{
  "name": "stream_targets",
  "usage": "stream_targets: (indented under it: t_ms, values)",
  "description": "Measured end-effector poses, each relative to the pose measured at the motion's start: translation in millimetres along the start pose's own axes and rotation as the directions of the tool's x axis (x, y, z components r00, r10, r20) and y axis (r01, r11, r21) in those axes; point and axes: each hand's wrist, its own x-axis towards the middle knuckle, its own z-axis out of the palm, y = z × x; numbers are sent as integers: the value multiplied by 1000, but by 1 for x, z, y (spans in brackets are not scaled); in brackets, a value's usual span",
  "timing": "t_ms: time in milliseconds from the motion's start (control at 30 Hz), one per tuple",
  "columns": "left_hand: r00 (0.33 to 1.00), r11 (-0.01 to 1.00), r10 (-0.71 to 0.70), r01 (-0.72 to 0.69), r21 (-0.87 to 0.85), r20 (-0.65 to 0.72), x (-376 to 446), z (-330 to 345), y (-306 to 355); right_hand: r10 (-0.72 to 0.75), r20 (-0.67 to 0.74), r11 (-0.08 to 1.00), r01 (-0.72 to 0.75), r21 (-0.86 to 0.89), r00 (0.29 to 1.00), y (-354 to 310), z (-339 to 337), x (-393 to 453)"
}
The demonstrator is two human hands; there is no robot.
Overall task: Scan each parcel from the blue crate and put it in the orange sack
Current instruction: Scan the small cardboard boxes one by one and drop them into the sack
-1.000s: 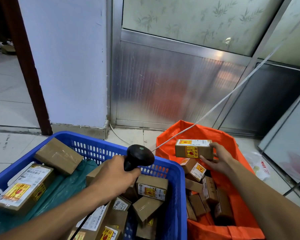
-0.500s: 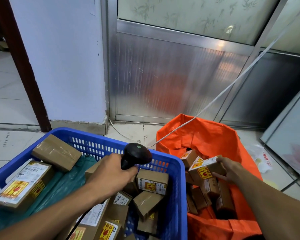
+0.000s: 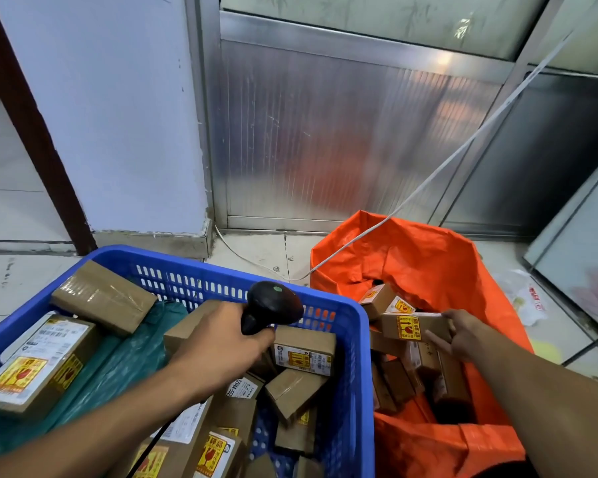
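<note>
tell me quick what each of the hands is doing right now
Left hand: grips the black barcode scanner over the blue crate.
Right hand: holds a small cardboard parcel inside the orange sack.

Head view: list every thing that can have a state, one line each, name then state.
left hand: gripping the scanner over the crate.
scanner: held, head pointing right.
right hand: touching the parcel inside the sack; grip unclear.
parcel: on the pile in the sack, fragile sticker facing the camera.
orange sack: mouth open, partly filled with boxes.
blue crate: still holding many parcels.
</note>
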Motion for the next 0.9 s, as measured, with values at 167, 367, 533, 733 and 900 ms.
stream_targets:
  t_ms: [167, 367, 533, 733, 900]
  values:
    - [1000, 1000, -1, 1, -4, 6, 0, 0, 1, 25, -18, 994, -23, 107, 1000, 4, 6, 0]
    - [1000, 1000, 0, 0, -17, 18, 0, 0, -1, 65, 35, 987, -70, 142, 997, 7, 16, -11]
    - [1000, 1000, 1, -1, -7, 6, 0, 0, -1, 64, 84, 997, -68, 46, 994, 9, 19, -19]
    - [1000, 999, -6, 6, -35, 16, 2, -2, -5, 43, 91, 999, -41, -28, 995, 5, 25, -17]
    - [1000, 999, -3, 4, -38, 22, 5, -2, -6, -131, 114, 960, 155, -232, 985, -1, 37, -19]
